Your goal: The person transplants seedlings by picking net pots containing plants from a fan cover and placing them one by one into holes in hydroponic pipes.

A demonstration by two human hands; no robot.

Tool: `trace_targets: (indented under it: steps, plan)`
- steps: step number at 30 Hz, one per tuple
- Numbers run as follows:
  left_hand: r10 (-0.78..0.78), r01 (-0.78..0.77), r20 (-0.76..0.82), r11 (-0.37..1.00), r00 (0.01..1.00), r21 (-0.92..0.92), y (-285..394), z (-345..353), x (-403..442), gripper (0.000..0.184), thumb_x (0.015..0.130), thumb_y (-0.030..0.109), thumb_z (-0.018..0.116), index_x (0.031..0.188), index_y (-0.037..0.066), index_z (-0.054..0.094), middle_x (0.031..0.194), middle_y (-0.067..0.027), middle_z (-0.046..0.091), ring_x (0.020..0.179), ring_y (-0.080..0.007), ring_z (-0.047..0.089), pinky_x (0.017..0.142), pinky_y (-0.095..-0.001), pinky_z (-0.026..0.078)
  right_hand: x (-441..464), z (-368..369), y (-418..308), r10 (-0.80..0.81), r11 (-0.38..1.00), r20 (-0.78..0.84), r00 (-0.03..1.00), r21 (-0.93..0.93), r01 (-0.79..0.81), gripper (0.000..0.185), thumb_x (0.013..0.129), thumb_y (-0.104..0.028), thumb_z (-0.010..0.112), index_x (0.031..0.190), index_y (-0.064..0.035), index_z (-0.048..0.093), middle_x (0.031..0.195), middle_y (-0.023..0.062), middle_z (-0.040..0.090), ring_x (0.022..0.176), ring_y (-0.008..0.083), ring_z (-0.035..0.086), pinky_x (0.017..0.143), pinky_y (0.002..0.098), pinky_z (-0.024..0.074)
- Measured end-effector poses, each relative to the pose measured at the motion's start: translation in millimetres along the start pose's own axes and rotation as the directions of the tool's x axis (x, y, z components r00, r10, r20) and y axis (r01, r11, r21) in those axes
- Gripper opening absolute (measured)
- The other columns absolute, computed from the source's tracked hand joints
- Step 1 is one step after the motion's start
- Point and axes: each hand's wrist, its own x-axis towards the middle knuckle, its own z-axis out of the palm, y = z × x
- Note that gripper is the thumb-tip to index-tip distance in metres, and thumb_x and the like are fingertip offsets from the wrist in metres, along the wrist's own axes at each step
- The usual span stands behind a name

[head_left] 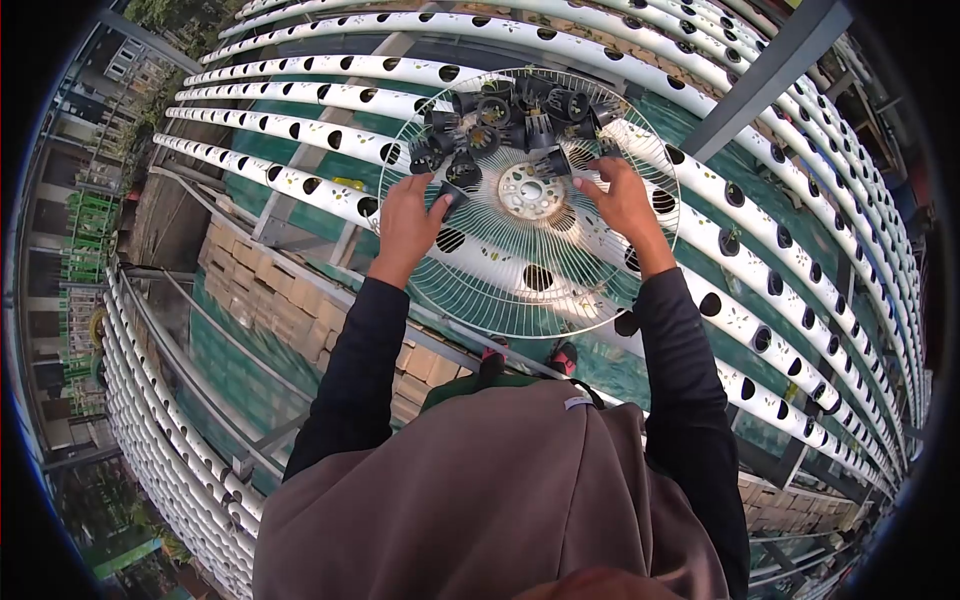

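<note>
A round wire fan guard [470, 270] lies across the white pipes in front of me, with a cluster of small black net pots [538, 128] on its far half; several hold seedlings. At the near left of the cluster, my left hand [405, 225] has its thumb and fingers around one black net pot [454, 201]. My right hand [622, 205] is at the right side, its thumb and fingers apart. Near its thumb is a tilted black net pot [552, 163], and another pot [607, 147] lies by its fingertips. Whether the right hand touches either one is unclear.
Rows of white pipes [775, 255] with round holes run on both sides, some holes holding seedlings. A grey metal post [765, 85] rises at the upper right. Tan blocks [270, 295] and green ground sheeting [240, 345] lie below. My shoes [563, 358] show beneath the guard.
</note>
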Motion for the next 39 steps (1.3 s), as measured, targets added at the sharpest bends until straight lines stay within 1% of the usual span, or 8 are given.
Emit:
trace_targets:
  steps: [6,11,20,24,25,28,32,39]
  plan:
    - [0.013,-0.014,0.019,0.998,1.0,0.063,2,15,30,0.028,0.075,0.019,0.065,0.096,0.001,0.062,0.083,-0.0144,0.062,0.078,-0.0317,0.058,0.069,-0.0432,0.044,13,38,11,0.115,0.99,-0.082,0.99,-0.076,-0.121,0.031,0.072,-0.021,0.07,0.09,0.003,0.064,0.092,0.0226,0.06,0.087,0.0363,0.058,0.078,0.0396,0.0452]
    - [-0.022,0.008,0.079,0.985,0.997,0.17,0,30,47,0.016,0.074,0.018,0.065,0.082,0.005,0.063,0.077,-0.0115,0.061,0.074,-0.0294,0.059,0.062,-0.0408,0.044,14,45,24,0.063,0.998,-0.12,0.991,-0.005,-0.064,0.015,0.069,-0.012,0.069,0.08,-0.0031,0.065,0.089,0.0187,0.06,0.083,0.035,0.058,0.074,0.0402,0.045]
    - [0.066,-0.087,0.131,0.983,0.989,0.163,7,33,59,0.012,0.076,0.015,0.062,0.077,0.004,0.06,0.076,-0.0139,0.061,0.07,-0.0321,0.06,0.061,-0.0419,0.046,14,45,17,-0.034,0.999,-0.076,0.997,-0.026,0.032,0.019,0.068,-0.012,0.069,0.083,-0.0016,0.066,0.089,0.0174,0.06,0.085,0.0341,0.057,0.076,0.039,0.0455]
    - [0.045,-0.05,0.05,0.993,0.998,0.102,10,24,59,0.013,0.076,0.014,0.063,0.076,0.002,0.061,0.072,-0.0134,0.062,0.065,-0.029,0.061,0.058,-0.0383,0.046,7,36,10,-0.038,0.998,-0.156,0.987,0.04,0.045,0.018,0.067,-0.01,0.068,0.081,0.0002,0.065,0.089,0.018,0.059,0.084,0.0353,0.056,0.077,0.0404,0.0451]
    - [-0.064,0.068,0.053,0.994,0.997,-0.083,9,22,59,0.014,0.076,0.014,0.063,0.074,0.001,0.06,0.071,-0.0139,0.062,0.063,-0.0277,0.06,0.058,-0.0368,0.046,4,24,4,-0.036,0.999,-0.13,0.991,0.024,0.04,0.018,0.068,-0.009,0.068,0.083,0.0006,0.065,0.093,0.0186,0.058,0.089,0.0344,0.057,0.078,0.0379,0.0457]
    - [-0.221,0.24,0.092,0.904,0.971,-0.354,13,15,56,0.017,0.076,0.015,0.065,0.073,-0.001,0.061,0.063,-0.0116,0.061,0.055,-0.0178,0.058,0.055,-0.0295,0.045,-15,2,3,0.045,0.962,-0.191,0.981,0.273,0.009,0.019,0.071,-0.009,0.069,0.086,0.0014,0.065,0.098,0.0182,0.059,0.095,0.0308,0.057,0.079,0.0353,0.0454]
    - [-0.344,0.512,0.379,0.552,0.859,-0.658,34,2,43,0.011,0.08,0.013,0.065,0.08,0.003,0.062,0.074,0.0007,0.059,0.062,-0.0057,0.052,0.057,-0.0205,0.043,-68,-45,-2,0.436,0.588,-0.053,0.899,0.772,-0.239,0.015,0.079,-0.012,0.068,0.089,-0.0011,0.065,0.108,0.0093,0.059,0.084,0.0134,0.058,0.072,0.0276,0.0468]
    - [-0.22,0.575,0.532,0.272,0.818,-0.772,75,-3,4,0.006,0.081,0.008,0.062,0.08,0.003,0.06,0.071,0.0007,0.057,0.059,-0.0052,0.049,0.057,-0.0191,0.039,-201,-110,38,0.659,0.553,-0.317,0.683,0.819,-0.154,0.018,0.082,-0.012,0.065,0.097,-0.002,0.064,0.099,0.0049,0.063,0.08,0.0098,0.058,0.071,0.0257,0.0484]
